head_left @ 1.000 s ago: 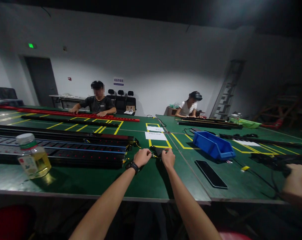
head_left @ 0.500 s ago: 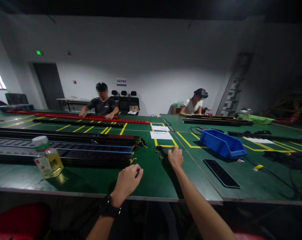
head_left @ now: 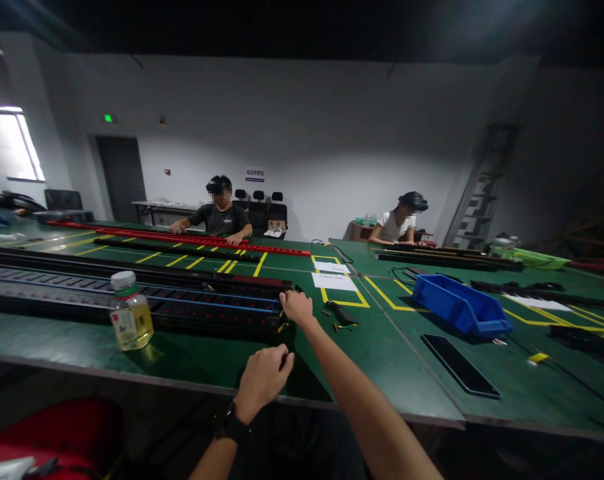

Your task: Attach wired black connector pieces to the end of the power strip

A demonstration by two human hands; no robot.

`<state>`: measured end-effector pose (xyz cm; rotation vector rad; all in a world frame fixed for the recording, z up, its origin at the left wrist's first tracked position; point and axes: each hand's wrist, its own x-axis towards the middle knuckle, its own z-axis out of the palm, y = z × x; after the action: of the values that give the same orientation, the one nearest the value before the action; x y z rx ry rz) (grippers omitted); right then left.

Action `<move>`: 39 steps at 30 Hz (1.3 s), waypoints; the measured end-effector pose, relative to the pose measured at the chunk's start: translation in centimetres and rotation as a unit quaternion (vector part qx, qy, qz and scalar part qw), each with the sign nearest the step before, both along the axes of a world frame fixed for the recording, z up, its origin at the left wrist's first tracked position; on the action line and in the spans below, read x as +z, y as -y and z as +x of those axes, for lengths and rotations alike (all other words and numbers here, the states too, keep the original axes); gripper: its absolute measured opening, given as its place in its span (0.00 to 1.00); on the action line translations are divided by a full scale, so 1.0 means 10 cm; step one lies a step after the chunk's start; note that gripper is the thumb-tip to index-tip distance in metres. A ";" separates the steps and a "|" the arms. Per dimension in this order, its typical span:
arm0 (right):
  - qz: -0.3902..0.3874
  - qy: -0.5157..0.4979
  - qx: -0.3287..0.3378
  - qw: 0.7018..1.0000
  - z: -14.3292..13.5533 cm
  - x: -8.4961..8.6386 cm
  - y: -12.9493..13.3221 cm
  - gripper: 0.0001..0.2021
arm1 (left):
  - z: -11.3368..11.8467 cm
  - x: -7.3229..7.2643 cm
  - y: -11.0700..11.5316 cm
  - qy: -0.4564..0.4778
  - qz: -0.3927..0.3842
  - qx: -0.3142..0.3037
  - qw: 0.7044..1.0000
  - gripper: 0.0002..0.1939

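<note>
My right hand is at the right end of the long black strips, its fingers bent against the end where small yellow wires show; what they hold is too small to tell. My left hand, with a black watch on the wrist, is curled above the table's near edge, and a small dark thing shows between its thumb and fingers. A black part with yellow-tipped wires lies on the green table to the right of my right hand.
A bottle of yellow liquid stands at the left. To the right are a blue bin and a phone. White papers lie ahead. Two people sit across the table, one touching a long red frame.
My right hand has moved left, away from the black part, to the end of the black strips. My left hand stays curled near the table edge. The view has shifted slightly.
</note>
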<state>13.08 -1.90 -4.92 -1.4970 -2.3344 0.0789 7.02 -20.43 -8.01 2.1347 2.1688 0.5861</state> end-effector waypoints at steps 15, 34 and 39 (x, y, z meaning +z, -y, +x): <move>0.030 -0.272 -0.162 0.948 1.42 -0.14 -0.49 0.17 | 0.02 -0.02 0.04 -0.014 0.002 0.012 1.000 0.18; -0.071 -0.218 -0.334 0.914 2.44 -0.53 -0.38 0.26 | 0.02 0.02 0.02 -0.017 -0.005 0.005 1.000 0.17; -0.096 -0.144 -0.317 0.933 2.38 -0.52 -0.37 0.30 | 0.02 0.01 0.01 -0.023 -0.003 0.007 1.000 0.17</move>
<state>36.92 1.79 -10.17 -2.1006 -1.5662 0.3371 7.24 -20.54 -7.93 2.1535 2.2084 0.5357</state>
